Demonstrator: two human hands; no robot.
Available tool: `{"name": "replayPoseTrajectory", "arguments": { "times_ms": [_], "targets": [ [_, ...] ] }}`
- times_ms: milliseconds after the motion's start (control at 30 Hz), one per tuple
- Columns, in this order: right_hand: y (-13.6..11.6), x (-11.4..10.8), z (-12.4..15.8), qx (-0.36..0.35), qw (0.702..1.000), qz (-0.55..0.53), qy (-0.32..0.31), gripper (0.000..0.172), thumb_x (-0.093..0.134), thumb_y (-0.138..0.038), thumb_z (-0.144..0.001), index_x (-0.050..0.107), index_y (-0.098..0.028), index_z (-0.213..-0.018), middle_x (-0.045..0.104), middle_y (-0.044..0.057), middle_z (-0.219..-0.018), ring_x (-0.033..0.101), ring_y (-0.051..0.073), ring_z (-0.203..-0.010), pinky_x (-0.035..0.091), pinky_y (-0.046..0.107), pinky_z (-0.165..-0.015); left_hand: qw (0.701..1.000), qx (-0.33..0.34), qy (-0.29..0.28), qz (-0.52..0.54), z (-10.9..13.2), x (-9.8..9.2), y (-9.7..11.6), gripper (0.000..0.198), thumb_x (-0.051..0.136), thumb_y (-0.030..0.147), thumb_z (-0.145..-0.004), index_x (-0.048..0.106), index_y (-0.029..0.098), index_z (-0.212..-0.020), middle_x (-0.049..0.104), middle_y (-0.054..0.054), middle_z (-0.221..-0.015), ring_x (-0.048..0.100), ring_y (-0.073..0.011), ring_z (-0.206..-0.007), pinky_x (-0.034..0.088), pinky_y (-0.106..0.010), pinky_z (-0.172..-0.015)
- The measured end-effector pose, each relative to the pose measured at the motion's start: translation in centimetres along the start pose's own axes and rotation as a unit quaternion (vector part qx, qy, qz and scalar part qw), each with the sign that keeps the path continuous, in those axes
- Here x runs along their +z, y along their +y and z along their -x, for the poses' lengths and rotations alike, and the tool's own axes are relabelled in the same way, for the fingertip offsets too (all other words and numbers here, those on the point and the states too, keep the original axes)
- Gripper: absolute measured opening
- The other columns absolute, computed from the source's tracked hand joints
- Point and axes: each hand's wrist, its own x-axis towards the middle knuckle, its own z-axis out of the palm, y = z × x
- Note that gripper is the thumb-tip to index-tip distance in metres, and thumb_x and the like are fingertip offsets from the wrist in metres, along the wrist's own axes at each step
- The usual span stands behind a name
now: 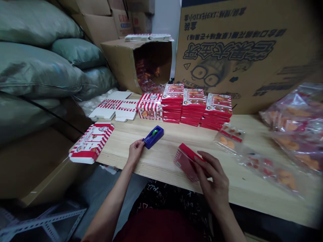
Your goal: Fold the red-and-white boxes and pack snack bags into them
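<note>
My left hand (135, 150) pinches at the cutting end of a blue tape dispenser (153, 137) that holds a green-cored roll. Any strip of tape between those fingertips is too small to make out. In my right hand (213, 176) is a small red-and-white carton (184, 163), tilted near the table's front edge, thumb and fingers around its upper right side. Behind the dispenser stand several stacks of similar red-and-white cartons (194, 101). A pile of flat cartons (92, 143) lies at the left edge of the table.
Unfolded carton blanks (113, 106) lie at the back left. An open cardboard box (121, 60) holds small packets. Clear bags (297, 124) and loose packets (228, 136) lie on the right. A large printed box (242, 50) stands behind; green sacks (32, 67) are piled left.
</note>
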Motion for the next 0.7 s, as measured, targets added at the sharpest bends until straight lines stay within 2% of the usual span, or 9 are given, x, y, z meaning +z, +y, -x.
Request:
{"name": "replayPoseTrajectory", "arguments": {
  "times_ms": [100,200,333,400,433,500,567,600,700],
  "targets": [
    [-0.4,0.0,-0.3,-0.02,0.999,0.023,0.012,0.028,0.062,-0.016,-0.097,0.073,-0.031,-0.117,0.064,0.01,-0.126,0.06,0.031,-0.118,0.059,0.055,-0.091,0.998,0.022,0.04,-0.035,0.8,-0.3,0.9,0.029,0.073,0.045,-0.073,0.066,0.017,-0.066,0.075,-0.013,-0.1,0.064,-0.028,-0.099,0.048,-0.037,-0.091],
    [-0.6,0.1,-0.5,-0.015,1.0,0.02,0.008,0.029,0.06,-0.015,-0.097,0.073,-0.03,-0.117,0.065,0.009,-0.118,0.061,0.029,-0.111,0.059,0.052,-0.089,0.997,0.046,0.038,-0.045,3.3,0.8,3.7,0.026,0.071,0.043,-0.079,0.071,0.018,-0.078,0.072,-0.009,-0.087,0.064,-0.025,-0.088,0.05,-0.035,-0.085],
    [-1.0,0.3,-0.6,-0.005,1.0,-0.001,0.019,0.031,0.056,-0.013,-0.099,0.071,-0.03,-0.12,0.064,0.009,-0.117,0.062,0.028,-0.11,0.058,0.049,-0.089,0.993,0.068,-0.089,0.03,9.5,5.0,9.9,0.026,0.068,0.042,-0.089,0.076,0.019,-0.095,0.071,-0.003,-0.078,0.065,-0.019,-0.074,0.054,-0.031,-0.076],
    [-1.1,0.4,-0.6,-0.007,1.0,-0.001,0.027,0.033,0.054,-0.013,-0.1,0.068,-0.03,-0.124,0.065,0.009,-0.115,0.061,0.027,-0.109,0.056,0.048,-0.089,0.981,0.048,-0.156,0.106,12.3,7.4,12.6,0.025,0.071,0.039,-0.089,0.077,0.019,-0.104,0.073,-0.003,-0.079,0.067,-0.0182,-0.074,0.055,-0.031,-0.076],
    [-1.2,0.5,-0.5,-0.005,1.0,0.0,0.029,0.033,0.054,-0.013,-0.1,0.066,-0.029,-0.126,0.065,0.009,-0.113,0.062,0.027,-0.108,0.056,0.046,-0.088,0.972,0.031,-0.185,0.145,13.4,8.5,13.5,0.034,0.073,0.037,-0.088,0.074,0.021,-0.118,0.073,-0.002,-0.079,0.067,-0.0177,-0.073,0.056,-0.031,-0.076],
    [-1.2,0.6,-0.4,0.008,0.999,-0.001,0.033,0.032,0.056,-0.015,-0.1,0.062,-0.029,-0.129,0.065,0.008,-0.11,0.062,0.026,-0.105,0.056,0.044,-0.086,0.954,-0.005,-0.218,0.208,14.6,10.3,14.3,0.067,0.076,0.033,-0.086,0.052,0.025,-0.148,0.073,0.0,-0.078,0.068,-0.0164,-0.072,0.057,-0.03,-0.076],
    [-1.1,0.7,-0.3,0.023,0.999,-0.003,0.043,0.032,0.057,-0.018,-0.1,0.059,-0.028,-0.13,0.065,0.008,-0.11,0.062,0.026,-0.103,0.056,0.044,-0.086,0.944,-0.038,-0.223,0.24,14.8,11.5,14.0,0.094,0.079,0.031,-0.084,0.026,0.027,-0.162,0.073,0.002,-0.076,0.069,-0.0152,-0.07,0.056,-0.028,-0.074],
    [-1.0,0.7,-0.2,0.029,0.998,-0.003,0.047,0.033,0.058,-0.019,-0.1,0.058,-0.028,-0.132,0.064,0.009,-0.112,0.062,0.026,-0.104,0.056,0.044,-0.086,0.944,-0.051,-0.219,0.242,14.6,11.9,13.7,0.1,0.08,0.031,-0.083,0.02,0.026,-0.163,0.073,0.002,-0.075,0.069,-0.015,-0.069,0.056,-0.027,-0.073],
    [-0.9,0.5,-0.3,0.02,1.0,0.004,0.024,0.038,0.056,-0.017,-0.1,0.058,-0.03,-0.136,0.062,0.009,-0.113,0.061,0.027,-0.105,0.056,0.044,-0.088,0.946,-0.076,-0.215,0.232,13.8,12.2,12.7,0.103,0.083,0.035,-0.08,0.02,0.023,-0.161,0.074,0.002,-0.073,0.07,-0.0159,-0.067,0.056,-0.028,-0.072]
  ]
}}
